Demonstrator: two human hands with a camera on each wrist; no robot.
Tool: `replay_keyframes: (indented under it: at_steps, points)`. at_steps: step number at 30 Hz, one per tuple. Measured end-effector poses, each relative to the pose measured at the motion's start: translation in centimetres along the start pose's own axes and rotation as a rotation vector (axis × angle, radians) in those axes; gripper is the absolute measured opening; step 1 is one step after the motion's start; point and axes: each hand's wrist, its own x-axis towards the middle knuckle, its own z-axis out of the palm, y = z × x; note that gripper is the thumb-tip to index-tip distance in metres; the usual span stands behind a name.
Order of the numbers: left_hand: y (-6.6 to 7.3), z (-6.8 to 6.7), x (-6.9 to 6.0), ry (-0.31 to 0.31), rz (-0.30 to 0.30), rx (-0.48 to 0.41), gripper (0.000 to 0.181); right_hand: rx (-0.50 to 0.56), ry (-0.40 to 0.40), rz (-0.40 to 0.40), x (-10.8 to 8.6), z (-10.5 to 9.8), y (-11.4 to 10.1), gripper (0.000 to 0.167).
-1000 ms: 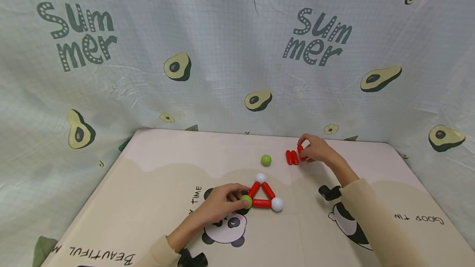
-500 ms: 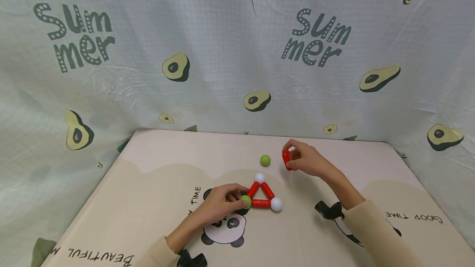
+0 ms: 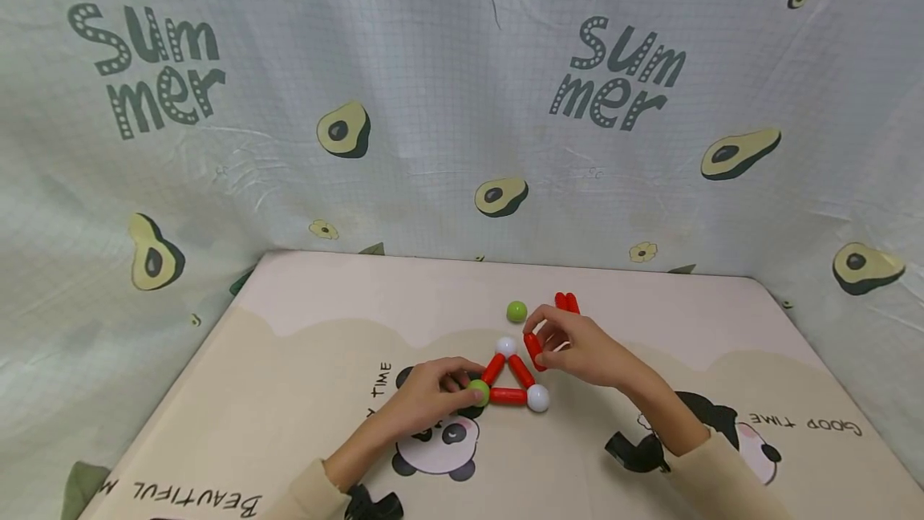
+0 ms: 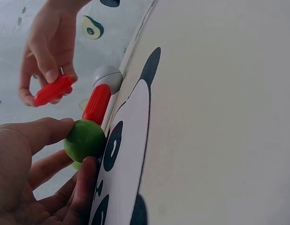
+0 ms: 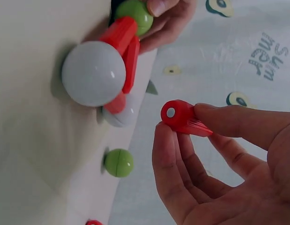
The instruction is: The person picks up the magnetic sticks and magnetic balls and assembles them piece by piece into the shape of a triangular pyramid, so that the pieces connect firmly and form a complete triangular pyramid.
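A flat triangle lies on the table, made of red rods point(image 3: 509, 396) joined by two white balls point(image 3: 537, 398) and one green ball point(image 4: 85, 139). My left hand point(image 3: 435, 396) pinches that green corner ball between thumb and fingers. Just right of the triangle, my right hand point(image 3: 586, 345) holds a loose red rod point(image 3: 534, 351) by thumb and fingertips, lifted off the table. In the right wrist view the held rod point(image 5: 180, 115) shows a pale round end and stands apart from the white balls.
A loose green ball point(image 3: 516, 311) sits beyond the triangle. Two more red rods point(image 3: 566, 302) lie side by side behind my right hand, partly covered by it. The printed table mat point(image 3: 289, 392) ends at a hanging avocado-patterned cloth point(image 3: 419, 183).
My right hand has taken a red rod from the group at the back right and brought it left and nearer, beside the triangle. The left hand stays on the green ball.
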Motion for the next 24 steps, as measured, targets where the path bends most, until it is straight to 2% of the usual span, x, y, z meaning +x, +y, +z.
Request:
replay_keyframes:
  at_steps: [9,24]
  points:
    - [0.1,0.0,0.0,0.004,-0.007,-0.004,0.035,0.082,-0.073,-0.038,-0.6,1.2,0.4,0.03]
    - [0.1,0.0,0.1,0.004,-0.006,-0.011,0.035,0.07,-0.133,-0.068,-0.8,1.4,0.8,0.033]
